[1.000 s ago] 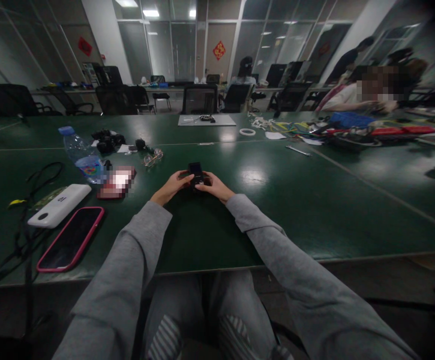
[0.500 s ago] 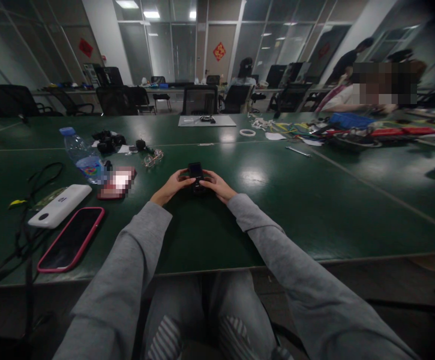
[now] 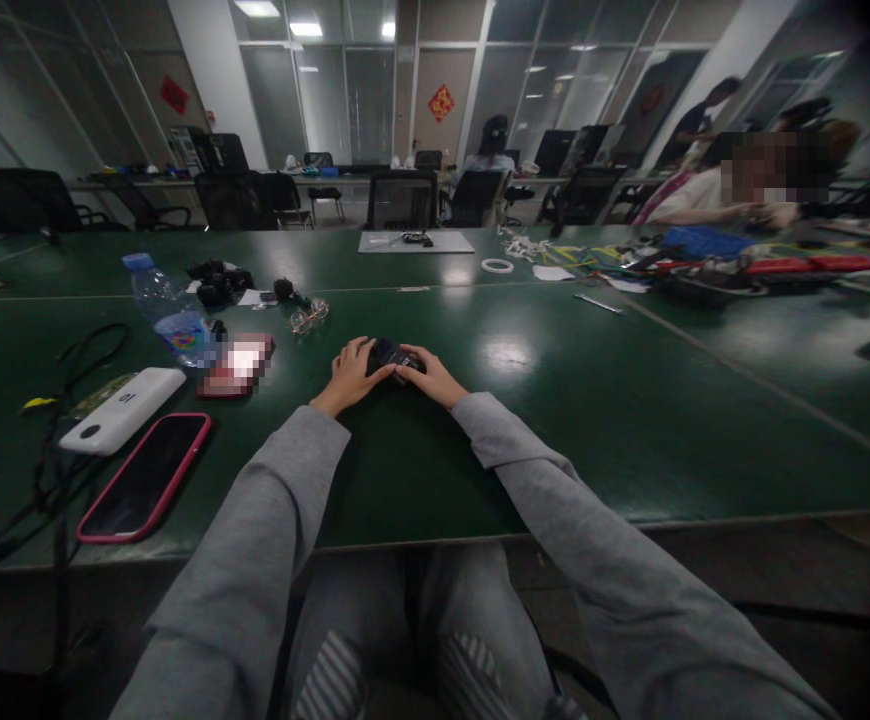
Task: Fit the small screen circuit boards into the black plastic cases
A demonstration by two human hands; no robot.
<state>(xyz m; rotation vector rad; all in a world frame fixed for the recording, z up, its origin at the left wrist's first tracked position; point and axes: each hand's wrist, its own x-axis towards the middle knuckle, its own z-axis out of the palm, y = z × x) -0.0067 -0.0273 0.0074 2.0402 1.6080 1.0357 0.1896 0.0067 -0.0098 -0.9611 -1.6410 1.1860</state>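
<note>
Above the green table, a small black device with a dark screen-like face is held between both hands; its exact kind is unclear. Fingers of my left hand curl around its left side, with the thumb on its near edge. On the other side, my right hand grips it, thumb in front and fingers along the far edge. The device is tilted, its right end lower and nearer to me. My palms partly hide both of its ends.
To the left lie a red-framed phone, a white power bank, a second phone, a water bottle, black cables and glasses. A tape ring and a pen-like rod lie further back. People sit beyond.
The device has turned from upright, long side pointing away from me, to slanting sideways. My left hand has rolled over so its back shows more; both hands still hold it.
</note>
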